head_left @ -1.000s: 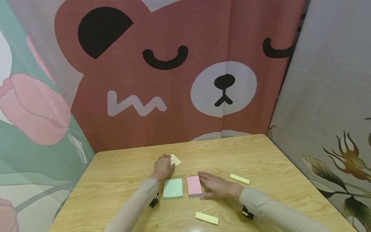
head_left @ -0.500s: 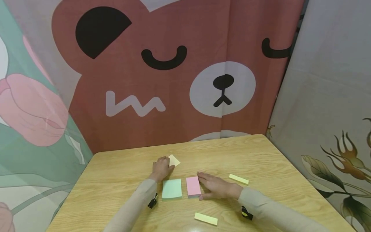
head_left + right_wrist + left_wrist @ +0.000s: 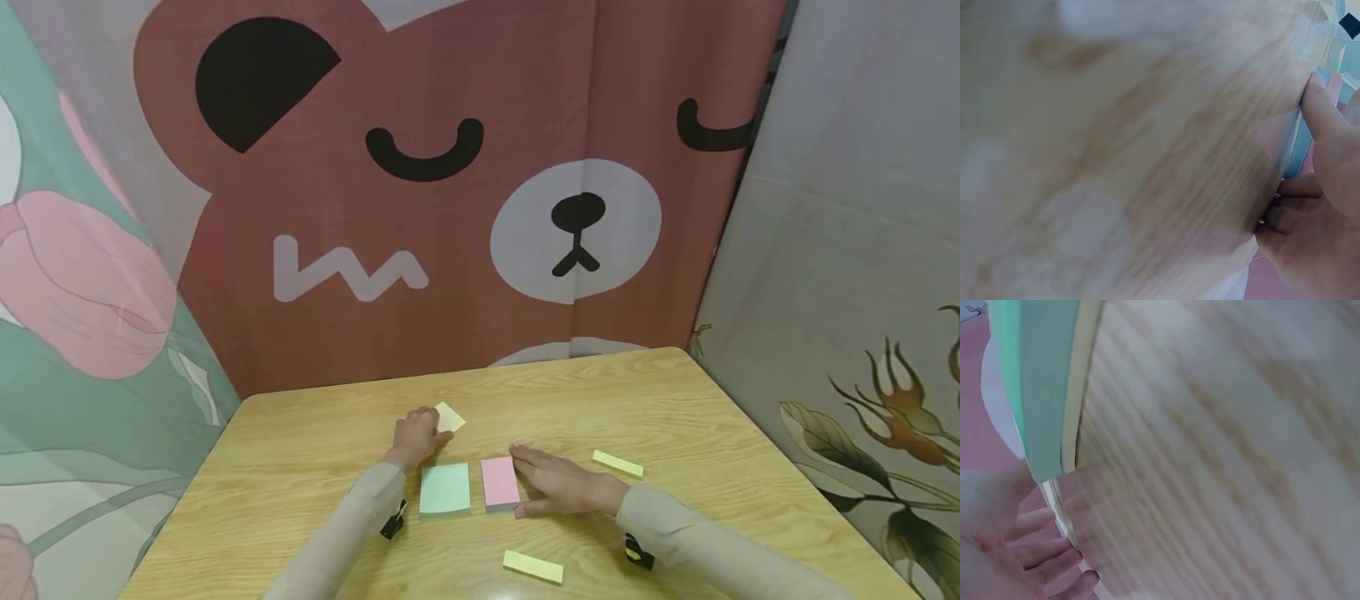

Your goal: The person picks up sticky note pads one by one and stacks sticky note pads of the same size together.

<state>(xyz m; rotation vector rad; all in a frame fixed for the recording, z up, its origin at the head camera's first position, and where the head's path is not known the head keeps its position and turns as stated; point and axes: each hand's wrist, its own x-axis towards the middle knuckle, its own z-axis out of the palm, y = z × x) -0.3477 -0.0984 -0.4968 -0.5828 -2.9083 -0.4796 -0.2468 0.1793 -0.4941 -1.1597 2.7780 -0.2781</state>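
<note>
far l: tulip curtain [image 3: 82,283], grey-green & white w/ big pink bloom, hung at an angle by table's l edge. next, beginning at rear l: wood-grain table [image 3: 255,467], light yellow-brown, w/ rounded rear corners & faint glare at btm ctr of head view; grain close-up but blurry in both wrist views. behind back edge: bear curtain [image 3: 450,217], reddish-brown, w/ black ear, closed eyes, white zigzag, pale muzzle & vertical fold thru it.

on tabletop, l of ctr: l hand [image 3: 420,435] in beige sleeve, black wrist device [image 3: 393,520] underneath. bent fingers & thumb only slightly apart, round l corner of cream pad [image 3: 452,417], turned cornerwise, toward back of table. just nearer & lying flat: mint pad [image 3: 445,490], w/ pale btm layer in l wrist view. beside it, small gap betw: pink pad [image 3: 499,482], bluish at base. nearer, close to btm edge: front yellow strip [image 3: 533,567], slightly skewed.

then r hand [image 3: 562,485], fingers straight & together, thumb spread wide, at r side of pink pad; can't tell if pressing. past knuckles: rear yellow strip [image 3: 618,464], well apart from pads. far r: floral curtain [image 3: 817,233], grey, w/ orange-brown blooms & dark leaves low down.
</note>
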